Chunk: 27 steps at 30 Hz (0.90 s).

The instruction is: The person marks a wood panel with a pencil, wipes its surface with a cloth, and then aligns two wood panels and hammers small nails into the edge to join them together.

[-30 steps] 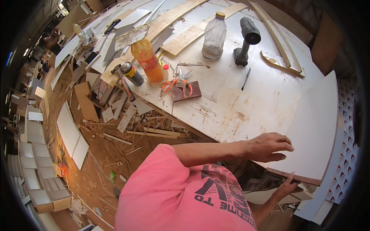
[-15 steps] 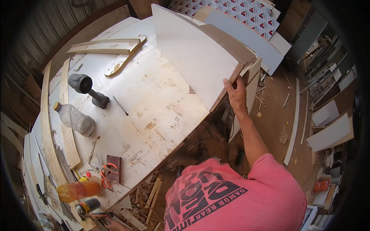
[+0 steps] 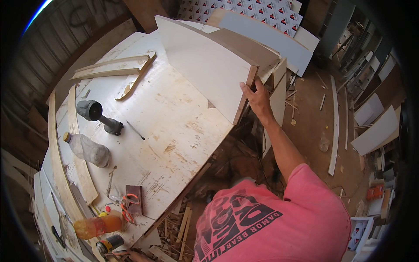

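Observation:
My right hand (image 3: 260, 101) grips the near end of a large white board (image 3: 205, 65), thumb on its white face and fingers behind its brown edge. The board stands tilted on its long edge across the far right of the white worktable (image 3: 174, 131). My left hand (image 3: 139, 256) shows only in part at the lower edge, beside a slim dark tool (image 3: 120, 252) at the table's near-left corner. Its fingers are too cut off to read. Close by lie a black can (image 3: 110, 243), a bottle of orange liquid (image 3: 98, 225) and orange-handled scissors (image 3: 128, 207).
A grey cordless tool (image 3: 100, 118), a clear plastic bottle (image 3: 89, 149), a pointed thin tool (image 3: 135, 130) and wood strips (image 3: 80, 148) lie on the table. More sheets (image 3: 266, 39) are stacked behind. Offcuts (image 3: 183, 229) litter the floor below; a long white strip (image 3: 334, 126) lies right.
The view has shifted slightly. The white board's near end looks more raised and upright in my right hand, showing more of its brown edge. My left hand stays low by the table corner.

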{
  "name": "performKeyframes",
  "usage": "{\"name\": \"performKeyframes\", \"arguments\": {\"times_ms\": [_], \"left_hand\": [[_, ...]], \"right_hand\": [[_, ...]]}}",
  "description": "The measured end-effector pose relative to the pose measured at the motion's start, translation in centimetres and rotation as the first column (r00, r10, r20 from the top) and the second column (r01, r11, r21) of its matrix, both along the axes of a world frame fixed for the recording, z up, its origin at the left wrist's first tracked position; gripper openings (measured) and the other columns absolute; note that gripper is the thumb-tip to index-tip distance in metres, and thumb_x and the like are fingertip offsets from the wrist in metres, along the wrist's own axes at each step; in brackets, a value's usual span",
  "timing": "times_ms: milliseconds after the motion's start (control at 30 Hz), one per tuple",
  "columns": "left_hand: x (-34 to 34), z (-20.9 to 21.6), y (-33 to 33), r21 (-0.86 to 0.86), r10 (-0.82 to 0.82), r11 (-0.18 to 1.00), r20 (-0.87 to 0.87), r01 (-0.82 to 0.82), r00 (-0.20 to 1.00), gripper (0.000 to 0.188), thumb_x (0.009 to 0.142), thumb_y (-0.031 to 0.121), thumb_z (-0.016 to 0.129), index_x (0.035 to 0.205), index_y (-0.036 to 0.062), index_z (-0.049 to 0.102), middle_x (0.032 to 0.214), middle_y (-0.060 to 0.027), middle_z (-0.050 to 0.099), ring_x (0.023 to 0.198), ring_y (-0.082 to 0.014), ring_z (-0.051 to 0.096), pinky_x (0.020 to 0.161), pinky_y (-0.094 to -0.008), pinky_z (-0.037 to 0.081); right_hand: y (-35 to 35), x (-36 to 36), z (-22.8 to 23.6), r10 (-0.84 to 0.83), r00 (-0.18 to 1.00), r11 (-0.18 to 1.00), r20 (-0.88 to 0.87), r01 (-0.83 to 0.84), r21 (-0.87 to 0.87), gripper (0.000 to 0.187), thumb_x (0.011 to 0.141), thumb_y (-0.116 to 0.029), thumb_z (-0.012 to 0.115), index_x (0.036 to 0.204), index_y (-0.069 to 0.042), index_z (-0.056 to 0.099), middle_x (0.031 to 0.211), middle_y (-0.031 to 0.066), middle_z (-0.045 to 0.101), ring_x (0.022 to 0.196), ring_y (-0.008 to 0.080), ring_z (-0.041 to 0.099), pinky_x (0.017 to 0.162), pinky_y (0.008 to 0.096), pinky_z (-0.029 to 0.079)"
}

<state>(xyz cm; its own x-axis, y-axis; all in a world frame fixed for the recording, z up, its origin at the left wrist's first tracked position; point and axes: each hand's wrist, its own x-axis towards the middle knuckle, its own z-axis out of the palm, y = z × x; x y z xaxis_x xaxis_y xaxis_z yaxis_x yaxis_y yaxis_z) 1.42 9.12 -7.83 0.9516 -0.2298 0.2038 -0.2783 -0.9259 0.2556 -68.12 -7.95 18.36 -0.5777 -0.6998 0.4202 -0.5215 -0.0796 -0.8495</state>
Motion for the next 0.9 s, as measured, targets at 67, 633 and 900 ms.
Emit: {"name": "performKeyframes", "arguments": {"times_ms": [67, 633, 900], "left_hand": [[-0.7, 0.6, 0.0, -0.05, 0.006, 0.999, 0.004, -0.006, 1.0, 0.046, 0.098, 0.034, 0.044, 0.123, -0.0041, 0.046, 0.116, -0.0255, 0.051, 0.104, -0.0357, 0.052, 0.089, -0.0454, 0.044], [-19.5, 20.3, 5.7, -0.878, 0.063, 0.472, 0.126, 0.082, 0.99, 0.054, 0.099, 0.037, 0.039, 0.114, -0.0137, 0.049, 0.107, -0.0327, 0.055, 0.097, -0.0383, 0.054, 0.089, -0.0461, 0.042], [-37.6, 34.3, -7.6, -0.938, -0.593, -0.206, 0.346, 0.278, 0.727, 0.048, 0.098, 0.036, 0.051, 0.122, -0.0048, 0.043, 0.094, -0.0089, 0.05, 0.078, -0.0134, 0.048, 0.071, -0.0267, 0.044]], "right_hand": [[0.2, -0.6, -0.2, 0.001, 1.0, 1.0, -0.004, -0.001, -0.006, 0.033, 0.09, -0.025, 0.062, 0.112, -0.001, 0.057, 0.099, 0.0114, 0.063, 0.09, 0.0211, 0.059, 0.084, 0.0338, 0.046], [-0.3, -4.4, 2.1, 0.277, 0.961, 0.961, -0.003, -0.277, 0.005, 0.039, 0.089, -0.026, 0.066, 0.118, -0.004, 0.052, 0.101, 0.0094, 0.057, 0.089, 0.0202, 0.057, 0.083, 0.034, 0.047], [-0.4, -5.7, 2.9, 0.43, 0.901, 0.895, -0.052, -0.434, -0.101, 0.051, 0.089, -0.018, 0.065, 0.133, -0.007, 0.043, 0.117, 0.0126, 0.051, 0.107, 0.0242, 0.054, 0.09, 0.0368, 0.048]]}}
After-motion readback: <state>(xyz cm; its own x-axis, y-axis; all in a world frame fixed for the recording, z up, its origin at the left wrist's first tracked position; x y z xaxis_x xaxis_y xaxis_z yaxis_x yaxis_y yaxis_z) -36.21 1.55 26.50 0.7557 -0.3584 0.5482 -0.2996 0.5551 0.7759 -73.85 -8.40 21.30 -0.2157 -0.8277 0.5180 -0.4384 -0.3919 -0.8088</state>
